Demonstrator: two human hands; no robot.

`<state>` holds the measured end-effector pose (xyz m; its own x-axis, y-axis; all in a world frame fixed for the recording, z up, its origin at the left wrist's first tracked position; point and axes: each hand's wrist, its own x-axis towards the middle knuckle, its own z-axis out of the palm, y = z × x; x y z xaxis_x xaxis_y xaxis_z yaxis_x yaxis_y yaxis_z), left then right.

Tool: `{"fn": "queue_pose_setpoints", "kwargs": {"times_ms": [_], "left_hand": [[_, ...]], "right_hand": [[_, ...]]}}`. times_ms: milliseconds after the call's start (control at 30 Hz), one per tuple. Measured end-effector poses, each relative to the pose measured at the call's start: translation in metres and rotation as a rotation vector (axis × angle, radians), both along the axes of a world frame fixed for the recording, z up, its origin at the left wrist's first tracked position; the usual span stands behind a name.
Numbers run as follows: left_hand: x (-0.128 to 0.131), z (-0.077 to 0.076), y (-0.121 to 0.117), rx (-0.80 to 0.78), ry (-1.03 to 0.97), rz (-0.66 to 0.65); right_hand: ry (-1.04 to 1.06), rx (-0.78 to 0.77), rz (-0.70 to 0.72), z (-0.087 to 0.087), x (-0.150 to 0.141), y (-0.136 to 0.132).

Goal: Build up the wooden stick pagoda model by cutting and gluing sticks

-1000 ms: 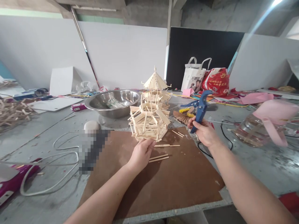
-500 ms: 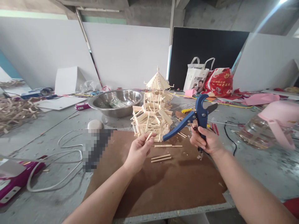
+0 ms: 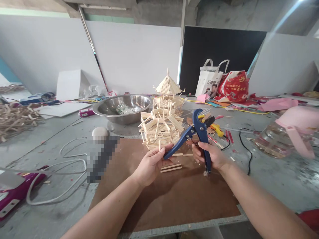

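Note:
My right hand (image 3: 213, 156) is closed around one handle of a blue pipe cutter (image 3: 200, 128), whose jaws point up and away. The cutter's other handle slants down to my left hand (image 3: 151, 165), where its end meets the fingertips. A short wooden stick (image 3: 159, 144) stands upright, pinched between my left thumb and fingers. Right behind the hands rises a tiered pagoda model (image 3: 161, 127) built of thin wooden sticks. Several loose sticks (image 3: 171, 168) lie on the brown board (image 3: 189, 205) below the hands.
Behind the model's left side sits a steel basin (image 3: 122, 114). A yellow-handled tool (image 3: 217, 130) with a black cable lies right of the cutter. Farther right stands a clear jug with a pink lid (image 3: 270, 141). A white cable (image 3: 57, 202) loops at left, beside a purple power strip (image 3: 22, 189).
The cutter has come down and left, and its free handle now reaches my left fingertips. The stick in my left hand has turned from slanted to upright.

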<state>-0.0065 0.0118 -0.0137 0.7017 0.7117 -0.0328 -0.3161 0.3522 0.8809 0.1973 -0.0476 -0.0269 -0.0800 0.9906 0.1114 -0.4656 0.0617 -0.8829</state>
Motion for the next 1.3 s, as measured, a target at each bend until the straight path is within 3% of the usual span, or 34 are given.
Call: {"fn": "queue_pose_setpoints", "kwargs": {"times_ms": [233,500,700,800,967,1100,1300], "left_hand": [[0.001,-0.007,-0.003,0.253,0.136,0.070],[0.006,-0.003,-0.012,0.526,0.368,0.186],[0.002,-0.008,-0.007,0.959,0.622,0.192],[0.000,-0.008,-0.005,1.048,0.754,0.296],[-0.004,-0.001,-0.008,1.037,0.864,0.373],[-0.006,0.005,-0.011,1.044,0.846,0.333],[-0.008,0.008,-0.013,1.054,0.794,0.284]], "right_hand": [[0.003,0.147,-0.015,-0.002,-0.023,-0.003],[0.005,0.082,0.105,0.005,-0.040,-0.013],[-0.098,0.079,0.004,0.007,-0.047,-0.016],[-0.307,0.119,-0.162,0.008,-0.038,-0.015],[-1.047,0.349,-0.517,0.008,-0.021,-0.011],[-1.339,0.553,-0.519,-0.001,-0.019,-0.004],[-1.434,0.486,-0.509,-0.010,-0.020,0.000]]}}
